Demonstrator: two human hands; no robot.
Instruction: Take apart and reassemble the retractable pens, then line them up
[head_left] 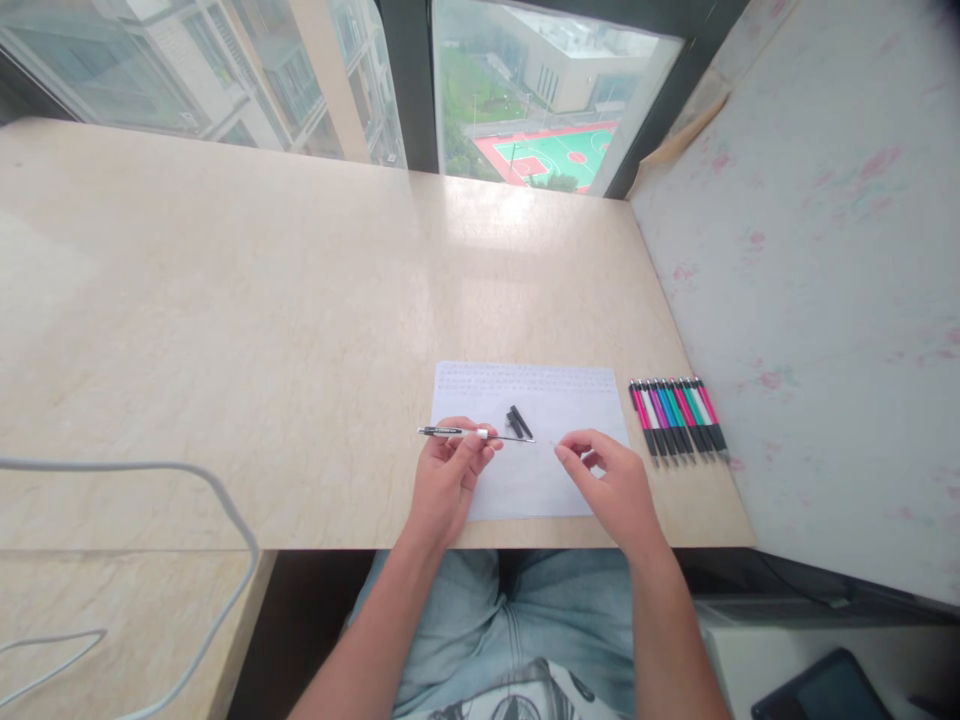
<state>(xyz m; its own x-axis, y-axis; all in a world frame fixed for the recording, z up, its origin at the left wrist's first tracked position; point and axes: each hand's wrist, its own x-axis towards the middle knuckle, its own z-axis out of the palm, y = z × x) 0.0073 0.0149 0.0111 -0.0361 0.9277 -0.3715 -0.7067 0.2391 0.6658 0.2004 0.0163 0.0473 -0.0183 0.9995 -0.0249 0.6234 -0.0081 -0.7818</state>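
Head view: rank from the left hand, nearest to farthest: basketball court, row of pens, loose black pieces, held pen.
1. Held pen: in the left hand.
2. Loose black pieces: on the paper, to its right.
3. Row of pens: right side of the desk, past the right hand.
4. Basketball court: outdoors, beyond the desk.
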